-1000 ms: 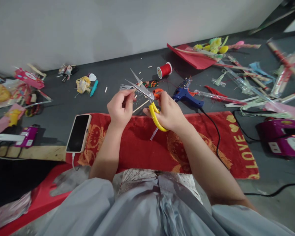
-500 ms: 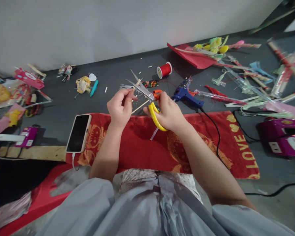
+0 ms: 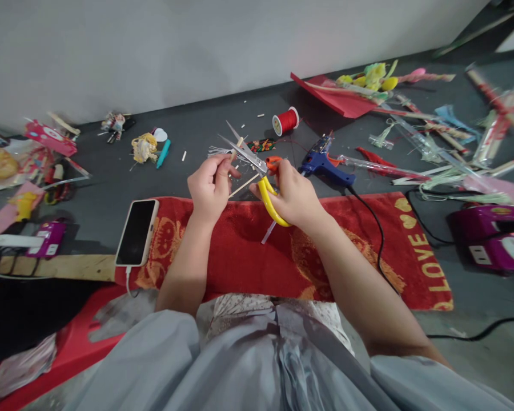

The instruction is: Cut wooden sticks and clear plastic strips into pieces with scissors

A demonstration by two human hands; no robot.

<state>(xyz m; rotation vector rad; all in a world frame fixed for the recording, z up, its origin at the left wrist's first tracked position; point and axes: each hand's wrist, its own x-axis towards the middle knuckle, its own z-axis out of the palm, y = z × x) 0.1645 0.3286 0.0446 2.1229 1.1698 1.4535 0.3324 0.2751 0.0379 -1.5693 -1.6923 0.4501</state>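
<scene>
- The right hand (image 3: pixel 298 197) grips the scissors (image 3: pixel 259 165), blades spread and angled toward the left hand (image 3: pixel 209 185).
- The left hand's thumb and fingers pinch a pale stick (image 3: pixel 240 141), its end by the blades, between both hands.

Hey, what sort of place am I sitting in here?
Probably a handicraft workshop or a home craft corner: there's a blue glue gun, a spool of red thread, and yellow-handled scissors in your right hand.
</scene>
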